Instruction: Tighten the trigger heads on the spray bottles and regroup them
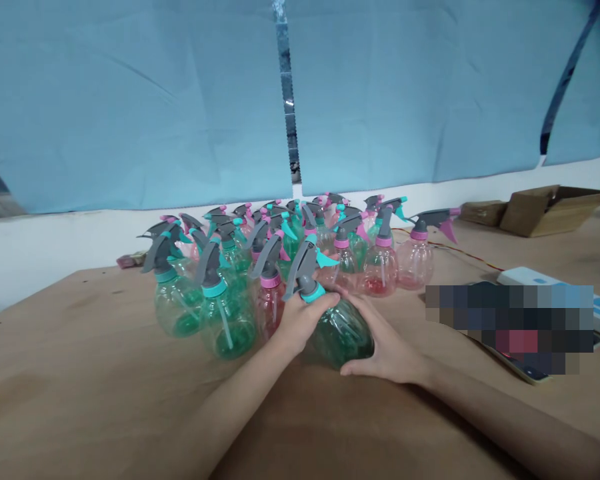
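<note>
Both hands are around one green spray bottle (344, 333), tilted with its grey trigger head leaning to the left. My left hand (307, 317) wraps the neck just below the turquoise collar, thumb across the front. Lower down, my right hand (385, 343) grips the round body from the right, its thumb near the base. Close on the left stand a pink spray bottle (270, 303) and a green-tinted one (229, 327) with a turquoise collar. Behind the hands, a pink-collared bottle (380, 267) stands upright. Some fingers are hidden behind the held bottle.
Several more pink and green spray bottles crowd the wooden table (105, 400) towards the back. On the right lie a partly blurred phone (530, 372), a white power strip (523, 275) and a thin cable. An open cardboard box (540, 213) stands at the back right, before a blue sheet (405, 87).
</note>
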{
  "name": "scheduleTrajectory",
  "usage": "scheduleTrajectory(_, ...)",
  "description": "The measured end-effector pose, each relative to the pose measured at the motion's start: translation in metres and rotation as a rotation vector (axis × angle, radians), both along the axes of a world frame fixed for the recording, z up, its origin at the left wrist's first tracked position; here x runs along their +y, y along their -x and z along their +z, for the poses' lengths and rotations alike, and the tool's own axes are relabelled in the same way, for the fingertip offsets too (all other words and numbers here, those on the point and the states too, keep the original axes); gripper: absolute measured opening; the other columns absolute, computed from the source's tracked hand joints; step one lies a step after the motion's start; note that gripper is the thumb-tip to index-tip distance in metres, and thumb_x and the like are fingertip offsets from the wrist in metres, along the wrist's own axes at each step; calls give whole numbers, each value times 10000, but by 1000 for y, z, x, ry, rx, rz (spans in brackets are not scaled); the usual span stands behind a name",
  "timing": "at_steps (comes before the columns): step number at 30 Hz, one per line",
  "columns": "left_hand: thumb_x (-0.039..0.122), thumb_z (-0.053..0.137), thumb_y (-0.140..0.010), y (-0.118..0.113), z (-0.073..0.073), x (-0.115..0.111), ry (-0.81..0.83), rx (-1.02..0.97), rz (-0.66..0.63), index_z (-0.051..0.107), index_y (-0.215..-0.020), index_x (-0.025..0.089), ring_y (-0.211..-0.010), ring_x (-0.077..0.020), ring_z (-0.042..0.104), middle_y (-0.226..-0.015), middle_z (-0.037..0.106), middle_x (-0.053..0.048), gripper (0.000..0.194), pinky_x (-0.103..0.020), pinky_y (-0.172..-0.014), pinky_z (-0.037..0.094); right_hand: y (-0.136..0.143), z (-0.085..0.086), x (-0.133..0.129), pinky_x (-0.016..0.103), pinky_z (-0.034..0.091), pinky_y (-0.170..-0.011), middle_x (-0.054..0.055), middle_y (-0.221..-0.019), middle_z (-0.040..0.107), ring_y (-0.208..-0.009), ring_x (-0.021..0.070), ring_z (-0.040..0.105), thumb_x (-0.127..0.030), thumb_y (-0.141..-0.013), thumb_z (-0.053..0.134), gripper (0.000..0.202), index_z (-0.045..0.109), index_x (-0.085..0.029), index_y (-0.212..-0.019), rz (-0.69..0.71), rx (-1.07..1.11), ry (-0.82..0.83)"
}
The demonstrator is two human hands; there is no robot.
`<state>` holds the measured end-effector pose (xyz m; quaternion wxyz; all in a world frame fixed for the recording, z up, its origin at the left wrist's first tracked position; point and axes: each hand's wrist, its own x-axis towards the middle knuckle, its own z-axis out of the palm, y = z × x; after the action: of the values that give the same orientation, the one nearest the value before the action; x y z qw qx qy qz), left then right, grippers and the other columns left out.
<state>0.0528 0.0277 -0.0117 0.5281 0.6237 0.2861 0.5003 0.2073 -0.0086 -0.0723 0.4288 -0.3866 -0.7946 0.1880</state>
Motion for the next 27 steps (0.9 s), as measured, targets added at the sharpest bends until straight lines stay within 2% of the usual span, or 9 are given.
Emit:
scheduleTrajectory(6, 235, 657, -655, 2, 0, 0, 60, 26, -4, 644, -751, 146, -872, -203, 604, -822, 666, -51, 132, -397, -908, 417, -2, -3, 1, 527, 302, -1027, 116, -1393, 313, -1290, 342, 299, -422, -608, 762, 981, 183, -294, -1389, 2, -7, -6)
scheduleTrajectory(10, 254, 688, -644, 1, 5, -2, 6, 29, -17, 659, -758, 157, -925, -205, 594, -801, 667, -47, 153, -403, -948, 391, -1, -5, 0, 539, 301, -1023, 114, -1394, 317, -1286, 344, 304, -430, -623, 749, 981, 160, -298, -1397, 10, -17, -3)
scheduleTrajectory(16, 247, 657, -629, 1, 4, -3, 128, 25, -5, 637, -684, 144, -831, -203, 611, -765, 655, -41, 118, -387, -880, 436, 0, -2, -2, 526, 301, -1029, 116, -1406, 298, -1298, 344, 281, -419, -626, 749, 966, 173, -291, -1391, 13, -16, 4)
scheduleTrajectory(27, 220, 610, -623, 0, 3, -4, 94, 49, 60, 617, -651, 161, -797, -190, 595, -750, 648, -33, 66, -360, -851, 433, 0, -1, -3, 526, 289, -1039, 107, -1417, 272, -1311, 328, 260, -432, -647, 735, 942, 162, -309, -1384, 29, -10, 21)
